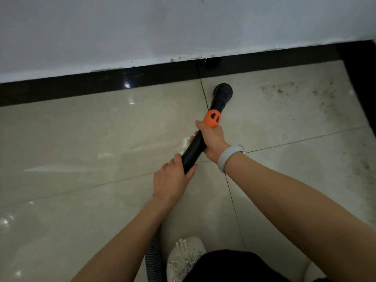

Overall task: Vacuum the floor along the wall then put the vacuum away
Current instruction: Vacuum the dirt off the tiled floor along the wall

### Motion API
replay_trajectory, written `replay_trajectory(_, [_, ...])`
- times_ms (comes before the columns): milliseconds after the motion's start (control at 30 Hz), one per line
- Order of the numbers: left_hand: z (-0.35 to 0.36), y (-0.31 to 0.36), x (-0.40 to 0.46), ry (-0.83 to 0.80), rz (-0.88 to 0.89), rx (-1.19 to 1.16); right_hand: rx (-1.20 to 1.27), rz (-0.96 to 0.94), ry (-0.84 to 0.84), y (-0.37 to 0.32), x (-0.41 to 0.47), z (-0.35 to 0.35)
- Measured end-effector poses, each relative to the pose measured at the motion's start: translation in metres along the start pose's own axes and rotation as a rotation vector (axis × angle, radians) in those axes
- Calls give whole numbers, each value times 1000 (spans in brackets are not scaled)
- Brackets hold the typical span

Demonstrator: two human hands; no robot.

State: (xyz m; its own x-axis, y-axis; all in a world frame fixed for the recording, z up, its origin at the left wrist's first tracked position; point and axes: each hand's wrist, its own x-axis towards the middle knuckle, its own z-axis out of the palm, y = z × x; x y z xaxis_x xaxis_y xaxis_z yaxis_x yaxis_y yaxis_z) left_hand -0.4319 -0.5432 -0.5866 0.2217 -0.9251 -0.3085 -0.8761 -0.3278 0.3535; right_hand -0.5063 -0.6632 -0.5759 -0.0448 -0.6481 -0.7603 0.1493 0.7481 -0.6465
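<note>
Before me the white wall (183,27) meets the tiled floor (81,139) at a black skirting (81,86), with grime on the tiles to my right (295,94). I am mid-vacuuming: my right hand (213,139) grasps the black wand (193,151) below its orange collar (212,119), my left hand (173,180) grips its lower end, and the round nozzle (222,91) sits near the skirting. Next, I judge, the nozzle should sweep right over that dirt.
</note>
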Motion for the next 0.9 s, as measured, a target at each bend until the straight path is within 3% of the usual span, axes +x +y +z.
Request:
replay_trajectory(233, [-9,28,58,-27,152,63,-9,-20,131,-43,37,-15])
replay_trajectory(433, [5,79,66,-220,312,69,70,14,194,-53,48,-87])
replay_trajectory(667, [-8,98,72,-386,60,-134,41,202,-63,-74,48,-105])
replay_trajectory(900, [-11,118,52,-315,-58,-97,-48,303,-180,-89,55,-109])
